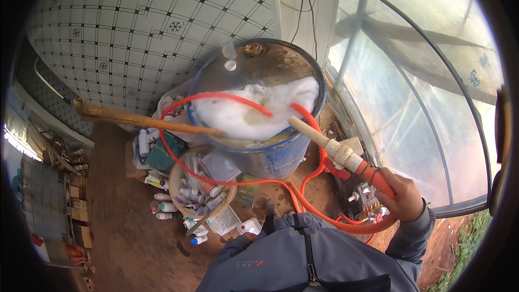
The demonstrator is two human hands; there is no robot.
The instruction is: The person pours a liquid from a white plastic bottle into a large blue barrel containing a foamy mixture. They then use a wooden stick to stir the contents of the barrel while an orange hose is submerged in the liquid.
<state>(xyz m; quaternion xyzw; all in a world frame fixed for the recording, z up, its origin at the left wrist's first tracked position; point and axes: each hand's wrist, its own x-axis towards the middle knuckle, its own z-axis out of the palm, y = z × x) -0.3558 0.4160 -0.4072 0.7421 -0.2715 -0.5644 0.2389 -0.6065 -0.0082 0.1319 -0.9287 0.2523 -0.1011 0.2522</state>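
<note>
My right hand [403,194] grips a thick orange hose [381,184], bound with dark wire to a whitish plastic pipe with a fitting [338,152]. The pipe's tip points at the rim of a blue drum [263,158] and stands above its near right side. White foam [255,121] covers the drum's near half. Two hose ends dip into the foam: a thin red hose [202,96] and a ribbed red hose [304,114]. A wooden pole [142,121] leans in over the left rim. Only a bit of my left hand [250,236] shows beside the jacket, near a white plastic container [250,227]; its fingers are hidden.
A tub of used bottles and bags [174,188] stands left of the drum, with loose bottles [164,207] on the dirt floor. A pump with metal fittings [367,200] sits at the right. Patterned panels [162,28] rise behind; plastic sheeting [409,121] closes the right side.
</note>
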